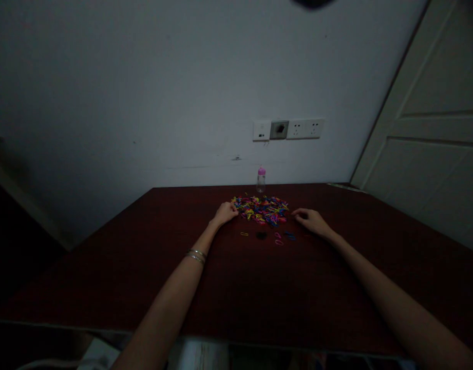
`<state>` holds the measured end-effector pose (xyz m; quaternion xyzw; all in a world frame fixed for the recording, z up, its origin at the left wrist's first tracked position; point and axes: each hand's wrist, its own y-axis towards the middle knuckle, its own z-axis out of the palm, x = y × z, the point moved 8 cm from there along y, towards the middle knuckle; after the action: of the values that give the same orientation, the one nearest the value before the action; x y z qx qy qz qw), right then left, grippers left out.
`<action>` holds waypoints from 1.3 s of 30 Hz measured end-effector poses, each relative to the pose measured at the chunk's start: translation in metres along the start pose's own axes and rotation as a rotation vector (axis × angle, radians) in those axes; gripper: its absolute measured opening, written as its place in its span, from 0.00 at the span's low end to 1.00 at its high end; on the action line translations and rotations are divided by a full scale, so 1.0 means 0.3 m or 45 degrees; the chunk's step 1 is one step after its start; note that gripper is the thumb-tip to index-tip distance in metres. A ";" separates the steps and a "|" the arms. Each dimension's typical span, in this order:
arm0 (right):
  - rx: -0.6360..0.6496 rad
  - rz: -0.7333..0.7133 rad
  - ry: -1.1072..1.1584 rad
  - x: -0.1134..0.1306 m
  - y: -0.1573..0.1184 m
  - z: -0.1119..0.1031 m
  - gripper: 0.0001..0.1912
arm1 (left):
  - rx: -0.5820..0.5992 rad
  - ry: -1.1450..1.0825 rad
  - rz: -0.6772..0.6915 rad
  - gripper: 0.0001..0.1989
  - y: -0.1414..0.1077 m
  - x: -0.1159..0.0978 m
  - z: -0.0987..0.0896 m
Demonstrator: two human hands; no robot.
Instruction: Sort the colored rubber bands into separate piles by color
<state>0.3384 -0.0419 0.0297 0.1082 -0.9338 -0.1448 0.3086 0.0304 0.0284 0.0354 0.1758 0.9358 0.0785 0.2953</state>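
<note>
A pile of small coloured loops, apparently rubber bands (pixel 261 209), lies toward the back of the dark red table (pixel 236 288). At the pile's left edge, my left hand (pixel 226 211) has its fingers curled together; what they hold, if anything, is too small to see. My right hand (pixel 311 221) rests just right of the pile, fingers stretched toward it and slightly apart, with nothing visible in them. Nearer to me are a yellow loop (pixel 244 234), pink loops (pixel 278 242), blue loops (pixel 289 236) and a dark clump (pixel 261 235).
Behind the pile stands a small clear bottle with a pink top (pixel 261 180). A white wall with power sockets (pixel 304 129) rises at the table's back. To the right is a white panelled door (pixel 432 128). Dim items lie below the table's front edge.
</note>
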 end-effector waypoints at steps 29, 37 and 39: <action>-0.012 0.008 0.040 -0.004 -0.001 -0.004 0.14 | 0.464 -0.205 0.413 0.08 -0.152 -0.528 0.228; -0.019 -0.011 0.042 0.009 -0.004 -0.011 0.14 | 0.434 -0.315 0.443 0.14 -0.161 -0.547 0.252; -0.019 -0.013 0.040 0.022 -0.006 -0.015 0.14 | 0.373 -0.374 0.409 0.16 -0.139 -0.525 0.225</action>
<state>0.3361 -0.0463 0.0361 0.1131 -0.9272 -0.1518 0.3232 0.1781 -0.0663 0.0528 0.3724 0.8444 -0.0385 0.3832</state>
